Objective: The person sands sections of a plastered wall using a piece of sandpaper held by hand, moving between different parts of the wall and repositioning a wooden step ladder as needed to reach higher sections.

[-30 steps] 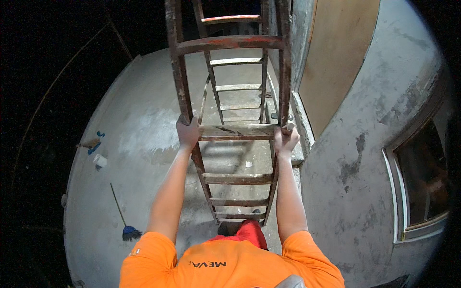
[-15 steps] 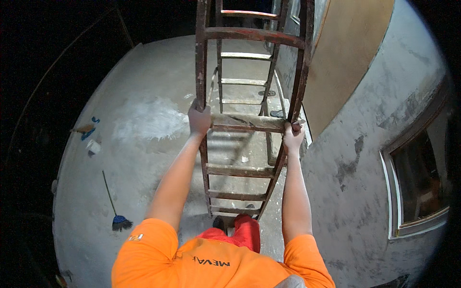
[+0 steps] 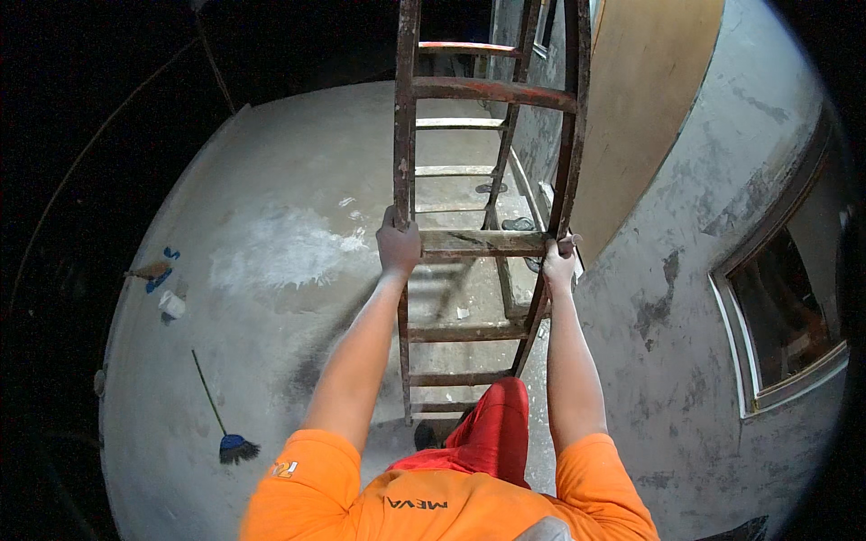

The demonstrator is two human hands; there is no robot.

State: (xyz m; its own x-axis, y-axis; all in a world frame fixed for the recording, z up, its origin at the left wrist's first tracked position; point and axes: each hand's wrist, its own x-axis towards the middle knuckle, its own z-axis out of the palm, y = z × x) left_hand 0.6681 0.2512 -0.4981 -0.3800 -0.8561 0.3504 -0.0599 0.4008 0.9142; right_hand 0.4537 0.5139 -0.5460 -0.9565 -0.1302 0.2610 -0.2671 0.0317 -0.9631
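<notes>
A worn, dark reddish-brown stepladder (image 3: 478, 245) stands upright before me, its second frame of rungs spread behind the first. My left hand (image 3: 398, 245) is closed round its left rail, level with a paint-splashed step. At the same height my right hand (image 3: 559, 264) grips the right rail; a small pale piece (image 3: 568, 242) that I cannot make out sticks up by its thumb. My right knee (image 3: 505, 406), in red trousers, is raised near the lower rungs. My feet are mostly hidden.
On the right runs a grey plastered wall (image 3: 649, 316) with a framed window (image 3: 785, 316) and a tan panel (image 3: 645, 99). A broom (image 3: 236, 448) and a white container (image 3: 172, 305) lie on the concrete floor at left. Slippers (image 3: 518, 224) lie behind the ladder; darkness borders the floor's left edge.
My right knee has come up toward the ladder's lower rungs. Ladder and hands appear slightly further right and lower in view, both hands still gripping the rails.
</notes>
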